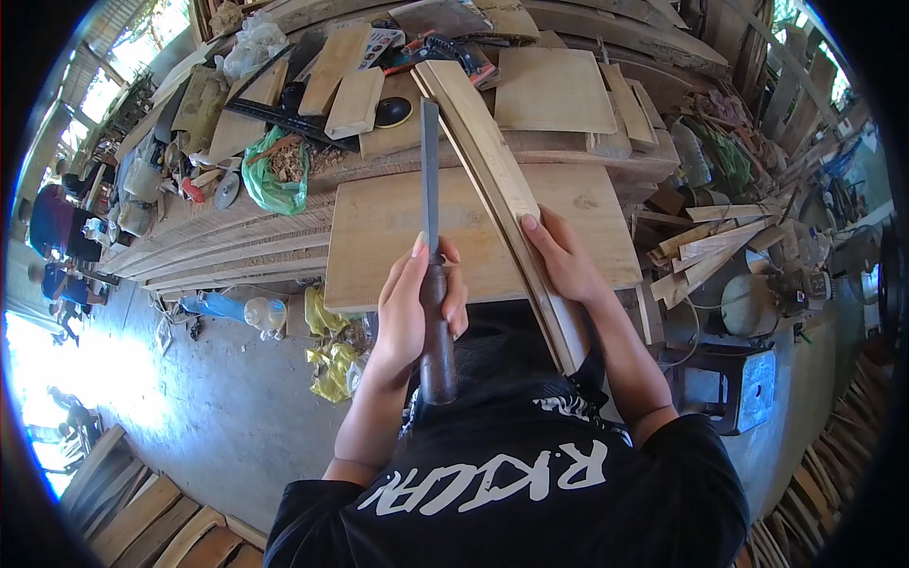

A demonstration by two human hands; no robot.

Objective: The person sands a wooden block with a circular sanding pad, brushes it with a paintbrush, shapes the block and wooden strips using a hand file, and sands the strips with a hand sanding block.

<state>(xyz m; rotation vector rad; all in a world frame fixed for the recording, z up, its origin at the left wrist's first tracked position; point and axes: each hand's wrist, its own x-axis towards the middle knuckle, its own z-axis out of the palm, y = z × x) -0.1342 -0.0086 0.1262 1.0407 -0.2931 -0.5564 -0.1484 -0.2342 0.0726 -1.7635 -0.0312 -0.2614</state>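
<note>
My left hand is wrapped round the dark wooden handle of a chisel. Its long flat steel blade points up and away from me. In my right hand is a long grooved wooden strip, thumb on its upper face. The strip slants from near my waist across a wide wooden board, its far end reaching over the stacked planks. The chisel blade stands to the left of the strip, apart from it.
Behind the board, a plank pile carries wood pieces, a black square and a green plastic bag with shavings. A metal stool and wood offcuts are on the right. Other people are at far left.
</note>
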